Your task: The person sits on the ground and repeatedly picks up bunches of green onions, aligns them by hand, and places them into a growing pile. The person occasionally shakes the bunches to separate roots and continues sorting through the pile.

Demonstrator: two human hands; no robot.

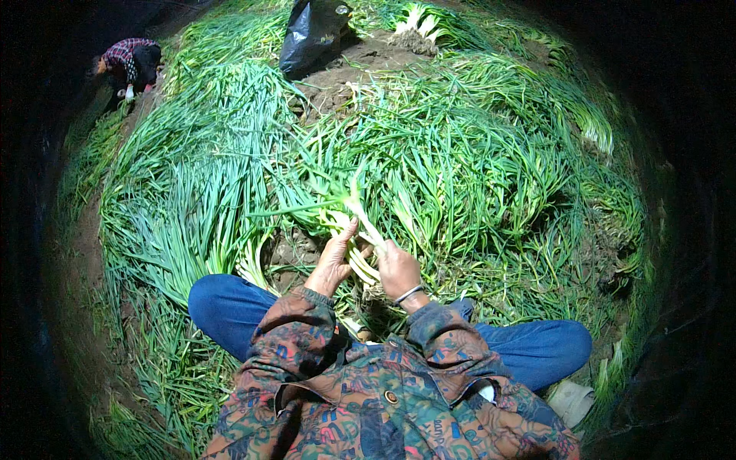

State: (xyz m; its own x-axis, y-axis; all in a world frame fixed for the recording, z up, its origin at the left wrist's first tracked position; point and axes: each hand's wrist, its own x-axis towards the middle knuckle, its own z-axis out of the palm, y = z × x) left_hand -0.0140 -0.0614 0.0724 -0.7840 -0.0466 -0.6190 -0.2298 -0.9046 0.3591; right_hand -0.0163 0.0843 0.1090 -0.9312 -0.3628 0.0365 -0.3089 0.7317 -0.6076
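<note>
In front of my lap, my right hand (398,269) is closed around the lower end of a pale leek-like stalk (367,221). That stalk leans up and to the left, and its green leaves spread near the top. Several more white stems (361,267) run through my left hand (335,257), whose thumb points up along them. The two hands are close together, at about the same height. My fingers hide part of the stems. Below them, a root clump (371,293) is partly shaded.
Cut green plants (460,155) lie thickly over the soil ahead. A neater bundle (213,230) rests by my left knee. Farther off are a black plastic bag (310,37) and an uprooted clump with soil (415,40). Another person (127,60) bends down at the far left.
</note>
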